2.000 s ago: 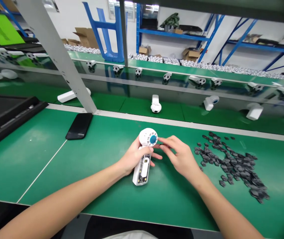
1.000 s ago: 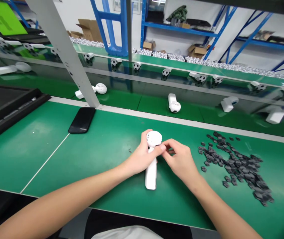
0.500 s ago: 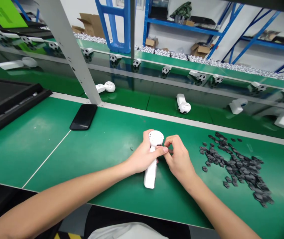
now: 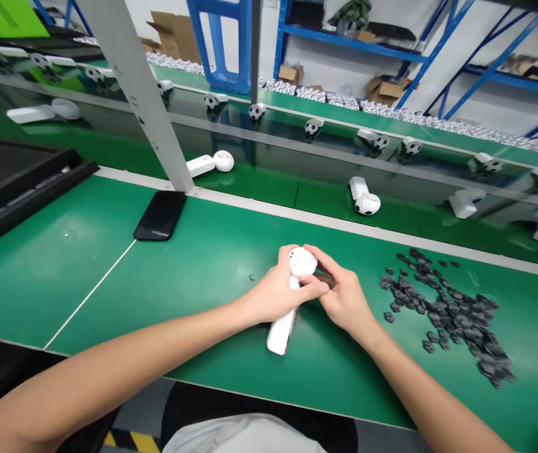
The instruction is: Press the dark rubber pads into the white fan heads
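Note:
Above the green bench top I have a white round-headed handheld device (image 4: pixel 282 331), its flat handle pointing down toward me. My left hand (image 4: pixel 278 290) is wrapped around its neck, with the thumb laid across the front. The fingers of my right hand (image 4: pixel 344 292) are curled against the right side of the round head, and both thumbs nearly meet there. Whether a small part sits between my right fingertips is hidden. A spread pile of small dark five-sided pieces (image 4: pixel 457 314) lies to the right of my right hand.
A black phone (image 4: pixel 160 216) lies at the left, beside a grey metal post (image 4: pixel 136 94). Beyond the bench's pale edge strip runs a green conveyor (image 4: pixel 273 189) carrying more white devices (image 4: pixel 367 202). A black tray (image 4: pixel 9 189) stands at far left.
My right hand has moved in, its fingers now reaching up around the round head. The device tilts slightly more, and the white devices on the conveyor have shifted right.

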Available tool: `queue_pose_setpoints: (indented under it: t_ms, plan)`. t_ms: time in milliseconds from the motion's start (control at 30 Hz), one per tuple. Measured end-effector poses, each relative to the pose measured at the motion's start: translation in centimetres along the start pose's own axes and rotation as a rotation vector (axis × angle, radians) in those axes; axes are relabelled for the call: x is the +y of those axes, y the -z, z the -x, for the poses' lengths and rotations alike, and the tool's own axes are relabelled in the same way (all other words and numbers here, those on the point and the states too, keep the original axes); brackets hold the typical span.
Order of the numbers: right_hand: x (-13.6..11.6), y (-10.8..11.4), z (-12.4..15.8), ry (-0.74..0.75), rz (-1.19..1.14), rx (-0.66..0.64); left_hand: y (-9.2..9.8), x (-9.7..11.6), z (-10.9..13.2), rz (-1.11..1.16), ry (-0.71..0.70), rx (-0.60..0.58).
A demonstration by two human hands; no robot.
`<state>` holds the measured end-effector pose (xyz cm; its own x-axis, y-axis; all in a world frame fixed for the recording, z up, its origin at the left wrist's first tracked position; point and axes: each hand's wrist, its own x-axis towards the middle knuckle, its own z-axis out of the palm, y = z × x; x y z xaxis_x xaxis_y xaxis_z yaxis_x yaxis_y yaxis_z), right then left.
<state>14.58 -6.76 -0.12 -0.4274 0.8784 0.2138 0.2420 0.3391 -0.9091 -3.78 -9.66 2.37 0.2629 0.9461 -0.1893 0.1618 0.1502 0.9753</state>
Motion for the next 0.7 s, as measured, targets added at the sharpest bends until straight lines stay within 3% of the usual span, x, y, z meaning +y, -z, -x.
queue_pose_setpoints:
  t_ms: [133,367,567,700]
  plan:
    - [-0.2,-0.2,-0.1,0.001,-0.085,0.03,0.1,0.1,-0.3,0.032,0.045,-0.057]
    - [-1.7,1.2,-0.4,0.125,0.145,0.152,0.7,0.0,-0.4,0.178,0.132,-0.147]
    - [-2.6,1.9,-0.2,0.128,0.177,0.037,1.5,-0.1,-0.2,0.099,0.179,-0.316]
    - [-2.4,5.9,-0.8,0.033,0.31,-0.11,1.5,-0.1,-0.6,0.174,0.118,-0.311]
